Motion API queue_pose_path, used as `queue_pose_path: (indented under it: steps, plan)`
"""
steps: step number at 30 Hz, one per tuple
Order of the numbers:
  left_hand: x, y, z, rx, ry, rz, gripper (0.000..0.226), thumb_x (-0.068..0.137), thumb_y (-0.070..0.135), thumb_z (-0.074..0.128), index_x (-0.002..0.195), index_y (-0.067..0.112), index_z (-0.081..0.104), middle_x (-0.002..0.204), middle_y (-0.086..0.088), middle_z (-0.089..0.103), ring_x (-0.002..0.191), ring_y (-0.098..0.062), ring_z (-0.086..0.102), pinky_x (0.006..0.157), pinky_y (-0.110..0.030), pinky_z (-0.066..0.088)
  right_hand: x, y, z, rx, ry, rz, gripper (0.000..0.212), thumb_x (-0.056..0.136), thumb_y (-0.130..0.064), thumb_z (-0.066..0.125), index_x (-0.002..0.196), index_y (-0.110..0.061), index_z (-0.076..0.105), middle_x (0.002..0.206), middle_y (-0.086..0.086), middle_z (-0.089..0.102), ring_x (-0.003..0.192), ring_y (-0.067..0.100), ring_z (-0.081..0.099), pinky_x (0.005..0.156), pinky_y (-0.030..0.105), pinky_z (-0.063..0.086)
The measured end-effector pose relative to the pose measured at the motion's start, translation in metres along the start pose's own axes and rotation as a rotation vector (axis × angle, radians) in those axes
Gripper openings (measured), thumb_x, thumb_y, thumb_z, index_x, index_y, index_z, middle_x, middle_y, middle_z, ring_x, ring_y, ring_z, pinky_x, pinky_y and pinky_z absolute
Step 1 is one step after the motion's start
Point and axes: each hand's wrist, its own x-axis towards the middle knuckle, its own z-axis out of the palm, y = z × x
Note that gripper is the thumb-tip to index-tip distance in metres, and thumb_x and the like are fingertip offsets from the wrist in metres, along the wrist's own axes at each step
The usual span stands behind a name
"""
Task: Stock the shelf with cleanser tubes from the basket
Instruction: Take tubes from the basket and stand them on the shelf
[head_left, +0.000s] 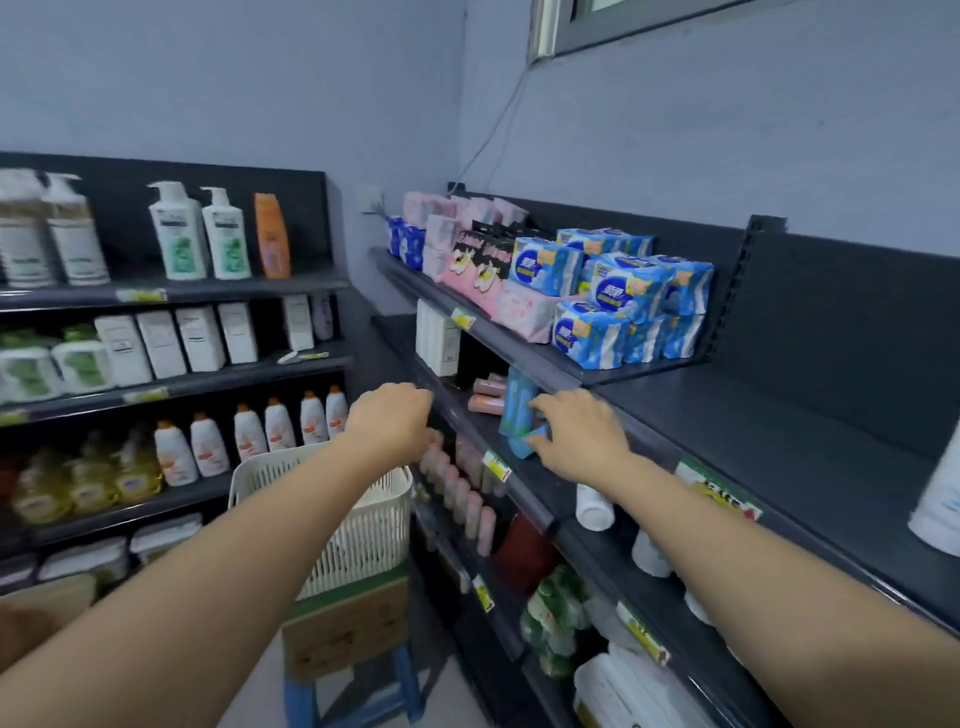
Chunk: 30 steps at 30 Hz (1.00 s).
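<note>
both hands reach forward toward the dark metal shelf (524, 470) on the right side of the aisle. the right hand (579, 436) is at the second shelf board from the top, its fingers closed around the lower end of a light blue cleanser tube (514, 413) that stands nearly upright on that board, just under the front lip of the top shelf. just behind the blue tube lie two pink cleanser tubes (487, 396) on their sides, one behind the other, and further back stands a white carton (437, 339).

the left hand (390, 418) hangs over the front edge of the same board, knuckles up and fingers curled downward; whether it holds anything cannot be told, since the fingertips are hidden and blurred. directly below it, one level down, a row of pink tubes (460, 493) stands close together along the lower board.

the cream slatted plastic basket (363, 525) sits under the left forearm, resting on a brown cardboard box (345, 626) that lies on a blue stool (358, 691). its contents are hidden by the arm.

on the top shelf are blue-and-white soft packs (623, 296) and pink soft packs (470, 270). yellow price tags (496, 465) are clipped to the shelf edges. the shelves on the left carry white pump bottles (200, 231), an orange bottle (271, 236) and white boxes (179, 338).
</note>
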Motion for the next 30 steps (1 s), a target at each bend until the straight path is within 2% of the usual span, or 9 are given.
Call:
queue_pose_path:
  steps: [2,4,9,12,14,19,23,26,30]
  plan:
    - [0.0,-0.03,0.007,0.003,-0.024,-0.05,0.026,0.092,0.033,0.054,0.108,0.012,0.058,0.112,-0.007,0.058,0.108,-0.028,0.055,0.076,-0.036,0.044,0.018,-0.023,0.009,0.026,-0.029,-0.044,0.047,0.092,-0.04,0.055,0.134,-0.021,0.048,0.133,0.008,0.053,0.126,0.03,0.043,0.1,0.04,0.037]
    - [0.002,-0.059,0.015,0.014,-0.045,-0.095,0.026,0.09,0.034,0.056,0.106,0.013,0.059,0.113,-0.007,0.059,0.109,-0.028,0.055,0.08,-0.037,0.047,0.038,-0.045,0.018,0.034,-0.048,-0.082,0.049,0.091,-0.042,0.056,0.135,-0.022,0.047,0.132,0.007,0.053,0.125,0.031,0.043,0.1,0.04,0.037]
    - [0.013,-0.122,0.033,0.032,-0.107,-0.204,0.035,0.09,0.038,0.058,0.113,0.011,0.057,0.123,-0.008,0.05,0.116,-0.031,0.046,0.087,-0.042,0.048,0.087,-0.096,0.046,0.056,-0.092,-0.148,0.044,0.091,-0.037,0.053,0.132,-0.02,0.051,0.127,0.008,0.056,0.122,0.03,0.046,0.096,0.039,0.04]
    - [0.023,-0.157,0.047,0.012,-0.112,-0.25,0.048,0.091,0.036,0.059,0.131,0.012,0.047,0.129,-0.009,0.044,0.118,-0.029,0.046,0.083,-0.039,0.046,0.114,-0.125,0.064,0.049,-0.126,-0.163,0.041,0.091,-0.036,0.053,0.129,-0.02,0.053,0.125,0.008,0.057,0.12,0.03,0.047,0.096,0.039,0.04]
    - [0.031,-0.178,0.057,0.028,-0.115,-0.26,0.053,0.091,0.037,0.059,0.136,0.014,0.044,0.13,-0.009,0.049,0.118,-0.029,0.05,0.081,-0.036,0.045,0.132,-0.142,0.077,0.051,-0.149,-0.172,0.038,0.091,-0.035,0.053,0.126,-0.021,0.055,0.123,0.006,0.057,0.119,0.029,0.047,0.095,0.039,0.039]
    - [0.045,-0.225,0.085,0.057,-0.202,-0.257,0.031,0.092,0.035,0.057,0.114,0.014,0.059,0.115,-0.005,0.062,0.107,-0.027,0.058,0.076,-0.036,0.05,0.168,-0.178,0.114,0.06,-0.218,-0.19,0.039,0.09,-0.035,0.054,0.126,-0.02,0.054,0.129,0.007,0.054,0.121,0.03,0.047,0.095,0.04,0.04]
    - [0.057,-0.252,0.109,0.026,-0.246,-0.272,0.026,0.091,0.033,0.057,0.108,0.013,0.058,0.112,-0.006,0.061,0.105,-0.027,0.058,0.073,-0.035,0.047,0.195,-0.195,0.145,0.059,-0.297,-0.187,0.044,0.087,-0.044,0.06,0.125,-0.023,0.056,0.132,0.009,0.054,0.124,0.032,0.045,0.099,0.044,0.043]
    - [0.071,-0.268,0.131,0.008,-0.28,-0.285,0.027,0.09,0.033,0.058,0.107,0.013,0.059,0.113,-0.007,0.061,0.106,-0.027,0.057,0.082,-0.038,0.05,0.214,-0.2,0.168,0.054,-0.344,-0.184,0.043,0.088,-0.045,0.058,0.125,-0.023,0.057,0.129,0.006,0.057,0.126,0.031,0.044,0.1,0.046,0.042]
    - [0.094,-0.282,0.163,0.004,-0.326,-0.311,0.025,0.09,0.033,0.058,0.104,0.013,0.06,0.112,-0.006,0.063,0.105,-0.026,0.059,0.082,-0.035,0.048,0.243,-0.204,0.201,0.085,-0.407,-0.211,0.043,0.09,-0.04,0.057,0.129,-0.022,0.055,0.132,0.005,0.055,0.124,0.027,0.047,0.101,0.041,0.041]
